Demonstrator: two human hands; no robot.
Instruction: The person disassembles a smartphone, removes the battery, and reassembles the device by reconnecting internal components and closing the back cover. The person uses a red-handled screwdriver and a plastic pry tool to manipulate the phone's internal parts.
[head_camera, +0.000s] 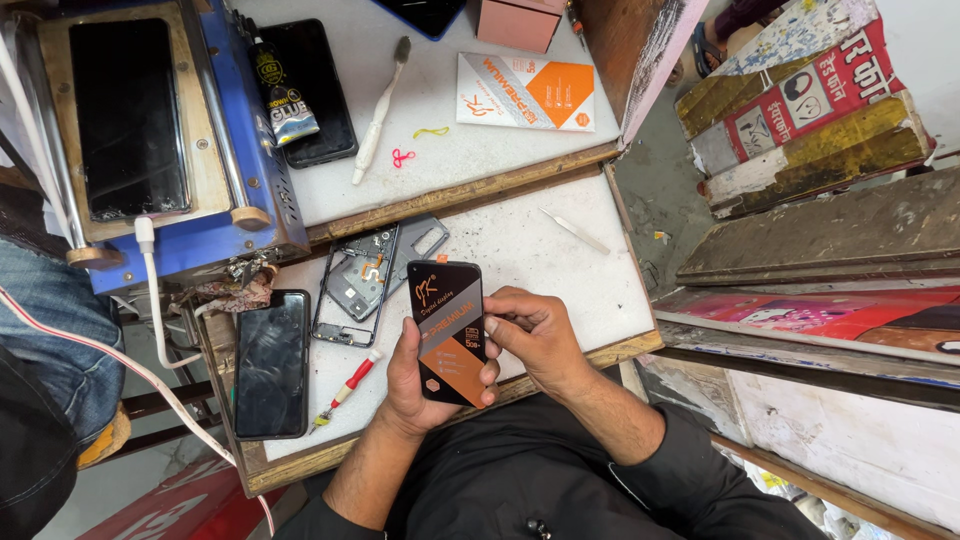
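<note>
Workbench (560, 270), white top w/ wooden rim, seen from above; a second, higher shelf (440, 100) sits behind it. Far left: blue press machine (225, 130) w/ a dark glass panel (127, 115) lying in its wooden frame. A white cable (152, 300) hangs off the machine's front edge.

On the higher shelf, approx. left to right: a black phone (315, 95) w/ a glue tube (285, 90) lying partly over it; a white brush (378, 115); two small loops, one pink, one yellow; an orange-and-white flat box (525, 92).

On the lower bench: another black phone (272, 362), screen up, at the left edge; a grey phone frame (375, 275), stripped, just beside it toward the centre; a red-handled screwdriver (345, 390) near the front rim; a thin white pick (575, 230) well apart, toward the right.

Centre front: the person, in dark sleeves, holds a black-and-orange screen pack (449, 330) upright over the bench's front edge, above the surface, not resting on it. Left hand (415, 385) cups the pack from behind and below, fingers wrapped round its lower end, thumb along the left side. Right hand (530, 335) meets the pack's right edge, thumb and forefinger pinching at a spot approx. mid-height; remaining fingers curled. Whether a tab or film is gripped there is too small to tell.
</note>
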